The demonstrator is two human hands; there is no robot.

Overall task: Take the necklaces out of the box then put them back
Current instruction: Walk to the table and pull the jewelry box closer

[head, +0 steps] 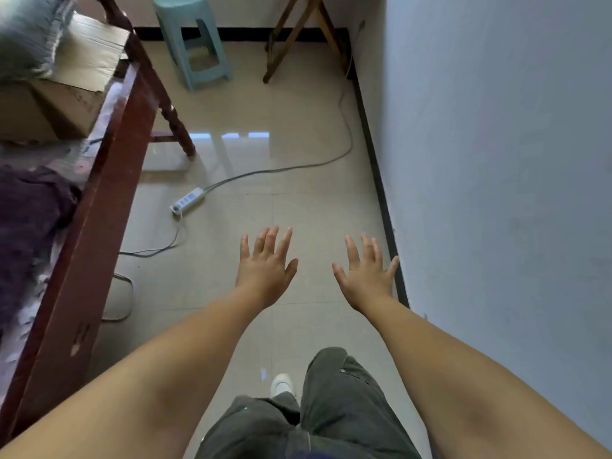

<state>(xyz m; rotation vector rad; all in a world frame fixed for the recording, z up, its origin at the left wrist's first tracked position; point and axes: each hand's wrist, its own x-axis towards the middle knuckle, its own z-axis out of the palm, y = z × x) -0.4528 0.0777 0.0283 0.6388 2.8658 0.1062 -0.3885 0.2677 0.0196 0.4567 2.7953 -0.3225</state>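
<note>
pale green stool (195, 38), beige floor (281, 180)

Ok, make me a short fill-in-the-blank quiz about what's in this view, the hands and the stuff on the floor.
1. The left hand and the right hand are both ____, fingers spread and holding nothing.
2. The white power strip lies on the tiled ____.
3. The plastic stool at the far end of the room is pale ____.
4. The cardboard box sits to the person's ____ side.

Missing words: open; floor; green; left
</note>
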